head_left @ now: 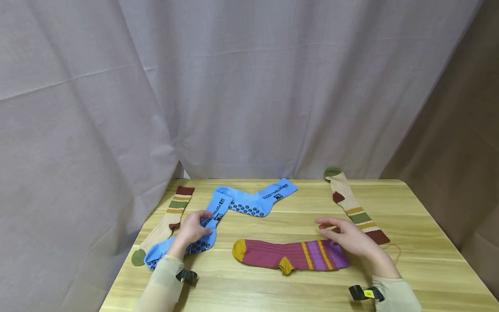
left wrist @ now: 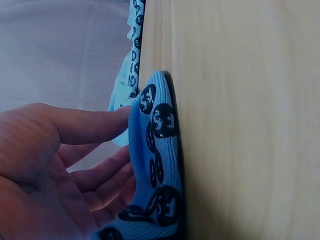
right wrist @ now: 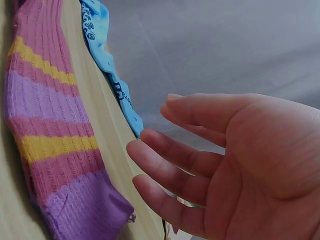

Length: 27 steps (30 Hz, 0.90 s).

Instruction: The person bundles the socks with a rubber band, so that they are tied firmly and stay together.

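Note:
My left hand (head_left: pixel 191 229) is over the nearer blue sock (head_left: pixel 220 203), which has black lettering and round grip dots. In the left wrist view, the thumb reaches the edge of that blue sock (left wrist: pixel 172 150), and the loosely bent fingers are partly hidden behind it. Whether they press on the fabric, I cannot tell. My right hand (head_left: pixel 348 237) hovers by the purple cuff of a maroon sock (head_left: pixel 269 255) with mustard heel and toe. Its relaxed fingers (right wrist: pixel 165 175) hold nothing and are apart from the maroon sock (right wrist: pixel 55 130) in the right wrist view.
Another blue sock (head_left: pixel 249 201) lies farther back, near the nearer one's cuff. Cream striped socks with green toes lie on each side: a left one (head_left: pixel 157 232) and a right one (head_left: pixel 348 193). Grey curtain (head_left: pixel 249 86) hangs behind the wooden table (head_left: pixel 241 294). A thin orange loop lies near the right wrist.

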Each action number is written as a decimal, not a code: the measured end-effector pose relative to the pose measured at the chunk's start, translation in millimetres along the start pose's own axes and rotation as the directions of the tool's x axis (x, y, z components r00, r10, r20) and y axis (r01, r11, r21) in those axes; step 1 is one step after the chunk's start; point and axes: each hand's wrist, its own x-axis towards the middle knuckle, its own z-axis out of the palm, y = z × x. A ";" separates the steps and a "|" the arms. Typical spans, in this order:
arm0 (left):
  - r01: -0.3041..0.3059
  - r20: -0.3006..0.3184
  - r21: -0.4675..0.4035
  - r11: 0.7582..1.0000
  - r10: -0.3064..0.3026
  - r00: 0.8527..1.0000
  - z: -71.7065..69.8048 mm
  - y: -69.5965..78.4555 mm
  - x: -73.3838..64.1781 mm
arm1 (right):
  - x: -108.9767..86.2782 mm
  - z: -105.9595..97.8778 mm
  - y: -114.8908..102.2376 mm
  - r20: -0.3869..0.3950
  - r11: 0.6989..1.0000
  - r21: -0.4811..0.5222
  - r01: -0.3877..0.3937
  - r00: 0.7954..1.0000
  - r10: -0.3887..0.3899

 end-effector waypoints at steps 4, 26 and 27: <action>-0.014 0.009 -0.006 1.000 0.014 1.000 -0.4 -0.1 -1.9 | 0.7 0.4 -1.6 0.007 1.000 -0.012 -0.007 1.000 0.007; -0.097 0.072 -0.068 0.993 0.102 0.992 11.9 3.6 -7.7 | 46.6 19.7 -22.4 0.162 0.976 -0.140 0.166 0.976 -0.143; -0.102 0.075 -0.068 0.993 0.107 0.991 13.0 4.3 -7.4 | 50.1 21.5 -23.1 0.177 0.977 -0.130 0.168 0.974 -0.144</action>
